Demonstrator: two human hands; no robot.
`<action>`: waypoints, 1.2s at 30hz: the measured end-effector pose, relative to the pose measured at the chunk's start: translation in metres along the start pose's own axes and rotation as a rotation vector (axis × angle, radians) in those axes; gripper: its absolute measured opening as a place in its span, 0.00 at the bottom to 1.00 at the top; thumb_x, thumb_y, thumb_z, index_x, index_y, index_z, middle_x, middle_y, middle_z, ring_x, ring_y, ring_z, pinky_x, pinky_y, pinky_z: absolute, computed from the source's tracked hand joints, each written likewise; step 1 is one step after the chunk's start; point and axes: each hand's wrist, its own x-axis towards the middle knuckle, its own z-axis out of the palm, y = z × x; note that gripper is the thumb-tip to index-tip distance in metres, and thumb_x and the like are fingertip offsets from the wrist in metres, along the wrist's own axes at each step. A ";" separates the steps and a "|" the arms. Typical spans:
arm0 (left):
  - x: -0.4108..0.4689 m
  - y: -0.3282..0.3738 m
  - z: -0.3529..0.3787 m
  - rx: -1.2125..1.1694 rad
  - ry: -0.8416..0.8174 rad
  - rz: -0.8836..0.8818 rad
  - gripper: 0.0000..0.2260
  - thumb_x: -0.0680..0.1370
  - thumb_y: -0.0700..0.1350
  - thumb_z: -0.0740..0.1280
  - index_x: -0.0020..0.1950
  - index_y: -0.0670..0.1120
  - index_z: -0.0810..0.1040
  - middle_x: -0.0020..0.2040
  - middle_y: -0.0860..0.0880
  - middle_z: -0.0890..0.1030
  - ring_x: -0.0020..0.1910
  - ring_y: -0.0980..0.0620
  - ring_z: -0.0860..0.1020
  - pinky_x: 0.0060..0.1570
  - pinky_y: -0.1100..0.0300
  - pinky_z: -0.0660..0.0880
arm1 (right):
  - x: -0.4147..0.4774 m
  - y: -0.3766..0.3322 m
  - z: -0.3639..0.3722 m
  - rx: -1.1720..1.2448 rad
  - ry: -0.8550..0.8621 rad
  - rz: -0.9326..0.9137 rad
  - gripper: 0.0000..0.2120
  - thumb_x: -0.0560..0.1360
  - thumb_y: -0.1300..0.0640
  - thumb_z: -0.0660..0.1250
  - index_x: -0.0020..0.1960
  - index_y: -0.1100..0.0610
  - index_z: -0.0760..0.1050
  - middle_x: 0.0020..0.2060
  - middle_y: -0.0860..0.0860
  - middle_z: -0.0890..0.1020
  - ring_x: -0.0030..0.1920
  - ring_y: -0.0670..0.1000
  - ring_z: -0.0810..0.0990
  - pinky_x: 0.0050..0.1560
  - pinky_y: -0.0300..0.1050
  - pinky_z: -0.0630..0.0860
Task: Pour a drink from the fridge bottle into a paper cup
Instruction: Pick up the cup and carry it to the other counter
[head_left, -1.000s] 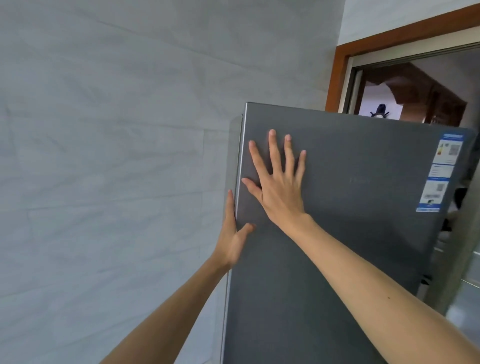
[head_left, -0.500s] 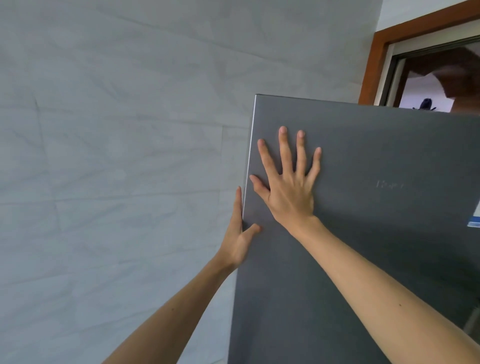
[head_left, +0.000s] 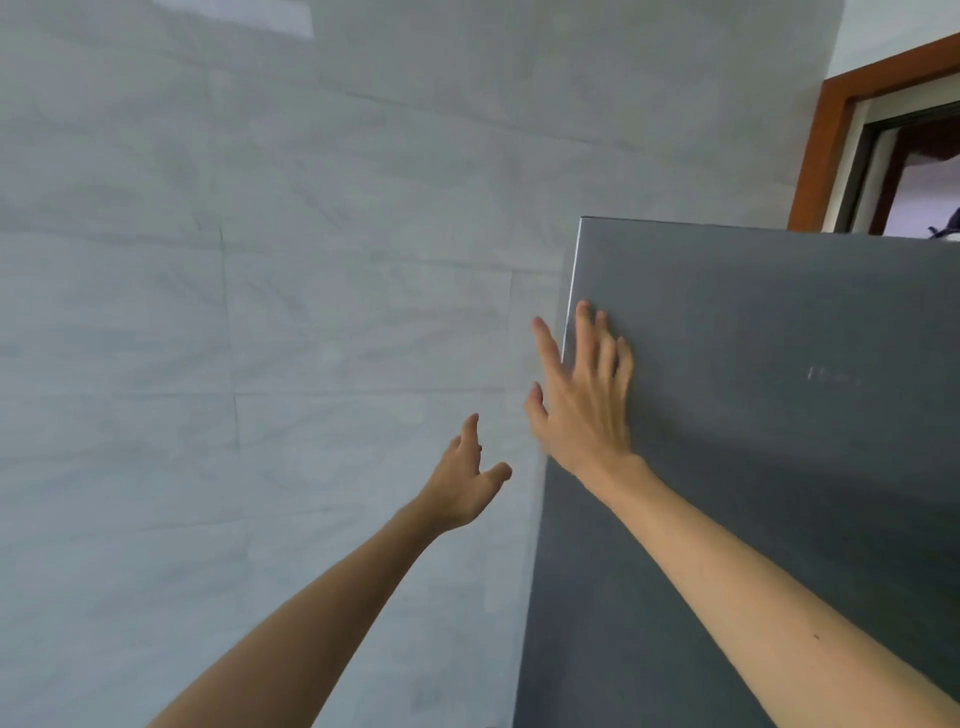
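Note:
A dark grey fridge door fills the right half of the view, its left edge running down the middle. My right hand lies flat and spread on the door near that edge, the forefinger reaching past it. My left hand hovers open just left of the edge, apart from the door, holding nothing. No bottle and no paper cup are in view.
A pale grey tiled wall stands close on the left, right beside the fridge. A brown wooden door frame with a dark opening shows at the top right, above the fridge.
My left hand has let go of the door's left edge and dropped away to the left. My right hand has slid toward that edge. The view has swung left.

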 end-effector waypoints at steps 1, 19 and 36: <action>-0.006 -0.011 -0.012 0.065 0.001 -0.023 0.36 0.80 0.50 0.63 0.81 0.44 0.45 0.75 0.38 0.65 0.71 0.41 0.68 0.69 0.50 0.66 | -0.006 -0.013 0.002 0.046 -0.039 -0.077 0.32 0.72 0.55 0.65 0.75 0.55 0.65 0.72 0.64 0.66 0.71 0.66 0.65 0.69 0.66 0.61; -0.247 -0.159 -0.232 0.727 0.052 -0.567 0.29 0.78 0.57 0.62 0.73 0.41 0.60 0.64 0.40 0.72 0.63 0.38 0.73 0.60 0.45 0.71 | -0.065 -0.280 -0.001 0.434 -1.004 -0.493 0.30 0.81 0.39 0.54 0.78 0.51 0.54 0.72 0.55 0.67 0.70 0.58 0.66 0.64 0.58 0.69; -0.368 -0.211 -0.344 0.806 0.271 -0.901 0.27 0.78 0.56 0.62 0.70 0.41 0.63 0.63 0.40 0.73 0.60 0.38 0.74 0.57 0.47 0.73 | -0.050 -0.485 -0.007 0.628 -0.979 -0.851 0.32 0.80 0.38 0.55 0.79 0.49 0.52 0.75 0.54 0.63 0.73 0.57 0.63 0.67 0.58 0.66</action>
